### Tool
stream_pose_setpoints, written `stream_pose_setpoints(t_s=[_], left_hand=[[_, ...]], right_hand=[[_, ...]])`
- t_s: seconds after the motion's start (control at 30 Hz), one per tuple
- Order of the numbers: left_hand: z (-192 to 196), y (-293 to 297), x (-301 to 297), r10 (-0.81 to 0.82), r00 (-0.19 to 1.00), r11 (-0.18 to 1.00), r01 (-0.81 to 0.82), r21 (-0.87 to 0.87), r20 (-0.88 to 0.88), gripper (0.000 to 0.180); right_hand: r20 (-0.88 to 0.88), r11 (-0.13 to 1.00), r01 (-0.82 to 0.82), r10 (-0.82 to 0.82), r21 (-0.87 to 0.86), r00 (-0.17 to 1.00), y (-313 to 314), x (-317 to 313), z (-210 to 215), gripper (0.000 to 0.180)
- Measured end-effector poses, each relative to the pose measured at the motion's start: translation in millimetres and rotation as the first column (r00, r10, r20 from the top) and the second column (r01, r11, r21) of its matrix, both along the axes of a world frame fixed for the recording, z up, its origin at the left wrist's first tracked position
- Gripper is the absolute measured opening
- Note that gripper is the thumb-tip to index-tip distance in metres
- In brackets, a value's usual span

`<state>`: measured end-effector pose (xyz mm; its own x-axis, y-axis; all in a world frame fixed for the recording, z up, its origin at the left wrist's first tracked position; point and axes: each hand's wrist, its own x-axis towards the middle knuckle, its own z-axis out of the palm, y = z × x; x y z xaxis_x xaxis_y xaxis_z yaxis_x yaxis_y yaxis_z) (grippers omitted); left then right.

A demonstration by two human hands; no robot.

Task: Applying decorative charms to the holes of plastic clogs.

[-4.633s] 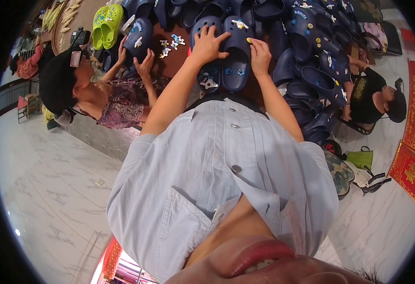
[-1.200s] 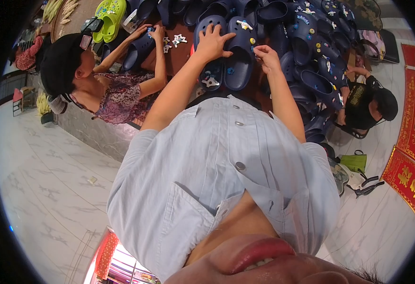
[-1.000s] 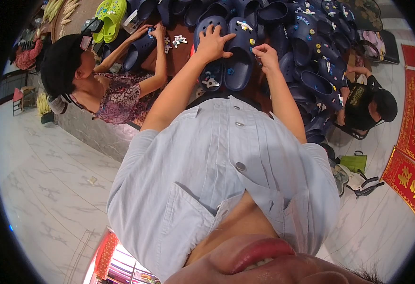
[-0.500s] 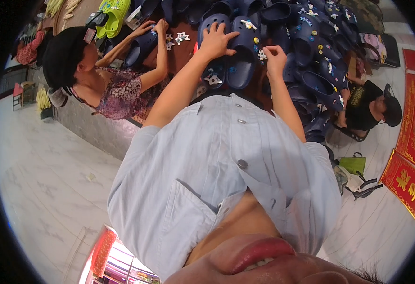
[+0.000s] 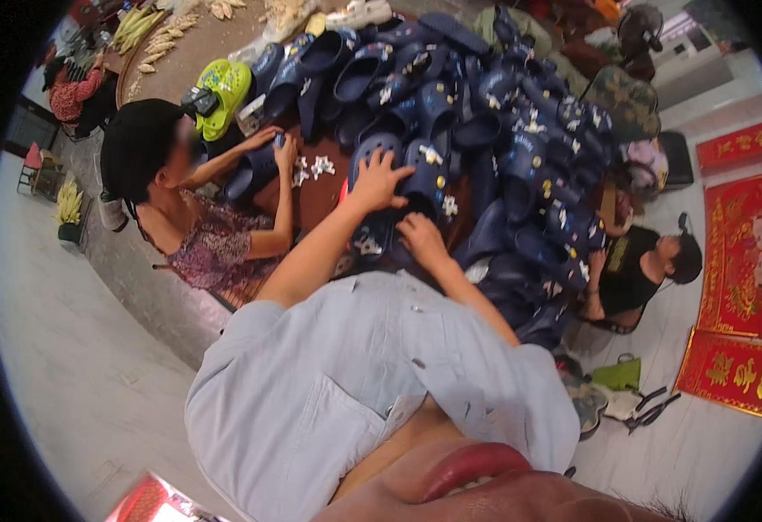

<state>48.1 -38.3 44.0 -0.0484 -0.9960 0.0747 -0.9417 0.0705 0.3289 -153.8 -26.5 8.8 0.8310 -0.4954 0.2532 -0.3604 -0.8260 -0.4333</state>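
While both arms reach out over the brown table (image 5: 316,196), the left hand (image 5: 379,181) lies flat with fingers spread wide on top of a navy clog (image 5: 372,152), palm down, pressing on it and not gripping it. Right hand (image 5: 420,239) sits just below and beside, fingers curled narrow at the heel end of a second navy clog (image 5: 423,174); cannot tell if it pinches a charm or only touches the shoe. Both clogs lie side by side near the table's near edge, toes pointing away, small white and yellow charms on their uppers. One white flower charm (image 5: 449,206) shows at the right clog's side.

Big pile of navy clogs (image 5: 520,148) covers the table's middle and right side, reaching the far edge, many with charms already on. Loose white charms (image 5: 316,167) lie on bare wood just left of the left hand. Pair of lime-green clogs (image 5: 220,87) sits toward the far left edge.

Co-worker in a floral top (image 5: 211,252) sits at the left edge of the table, both hands (image 5: 277,148) on another navy clog near the loose charms, well apart from the wearer's hands. Second co-worker in a black shirt (image 5: 629,274) sits low at the right edge beside the pile. Wearer's pale blue shirt (image 5: 355,383) fills the lower middle. Red hangings (image 5: 742,261) lie at far right on the pale floor.
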Motion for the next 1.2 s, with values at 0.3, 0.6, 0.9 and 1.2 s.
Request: stream_pose_setpoints(t_s=[0.3,0.6,0.9,1.2], left_hand=[[0,-3,-3,-0.017,1.000,1.000,0.017,0.003,-0.025,0.077],[4,-7,0,-0.042,0.995,0.991,0.030,-0.134,-0.088,0.069],[32,-8,-15,-0.265,0.908,0.903,0.116,-0.414,-0.324,0.040],[29,-2,-17,-0.196,0.900,0.913,0.023,-0.408,-0.388,0.029]], right_hand=[[0.091,1.000,0.028,-0.027,-0.010,0.995,-10,2,2,0.022],[0.437,0.687,0.218,-0.641,0.693,0.631,-47,8,33,0.010],[0.384,0.410,-0.044,-0.804,0.911,0.454,-79,32,32,0.010],[0.346,0.333,-0.119,-0.797,0.935,0.495,-65,35,39,0.007]])
